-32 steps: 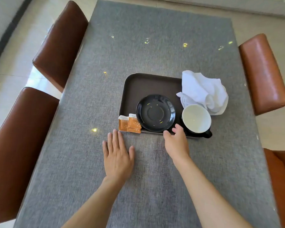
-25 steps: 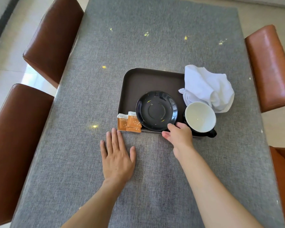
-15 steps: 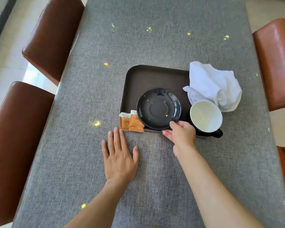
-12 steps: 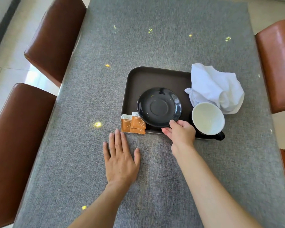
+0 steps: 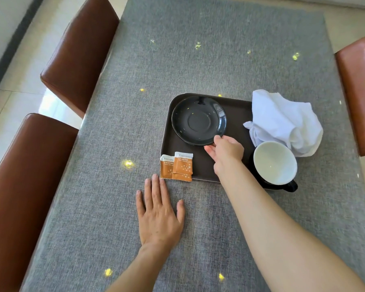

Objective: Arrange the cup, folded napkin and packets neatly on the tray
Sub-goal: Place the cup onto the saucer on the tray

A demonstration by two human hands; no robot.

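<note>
A dark brown tray (image 5: 236, 114) lies on the grey table. A black saucer (image 5: 198, 120) sits in its far left corner, and my right hand (image 5: 224, 149) grips the saucer's near right rim. A cup (image 5: 274, 163), white inside and black outside, stands at the tray's near right corner with its handle over the edge. A crumpled white napkin (image 5: 282, 123) lies on the tray's right side, behind the cup. Two orange packets (image 5: 178, 166) overlap the tray's near left corner. My left hand (image 5: 159, 213) rests flat on the table, fingertips just short of the packets.
The grey cloth-covered table (image 5: 198, 60) has brown leather chairs on the left (image 5: 78, 49) (image 5: 23, 186) and another on the right (image 5: 358, 91). Bare cloth stretches beyond the tray and in front of it.
My right hand took hold of the saucer's near rim and slid it from the tray's near middle to the far left corner. My left hand stayed flat on the table.
</note>
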